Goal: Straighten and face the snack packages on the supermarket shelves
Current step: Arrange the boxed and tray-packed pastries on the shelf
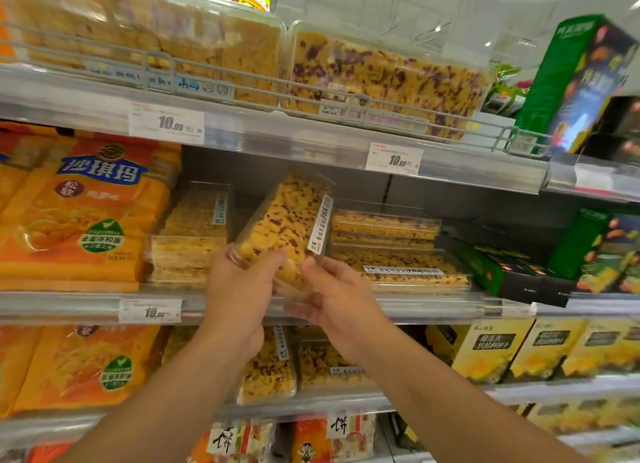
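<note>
A clear plastic box of yellow, purple-flecked snack squares (285,225) stands tilted on its end at the middle shelf's front edge. My left hand (240,289) grips its lower left corner. My right hand (334,294) holds its lower right edge from below. Flat boxes of the same snack (391,251) are stacked just to the right. A stack of plain yellow boxes (192,240) sits to the left. The box's white label strip faces right.
Orange snack bags (83,216) fill the left of the middle shelf (433,305). Green boxes (595,251) lie at the right. Large clear boxes (384,81) rest behind a wire rail on the shelf above. More packages sit on the lower shelves.
</note>
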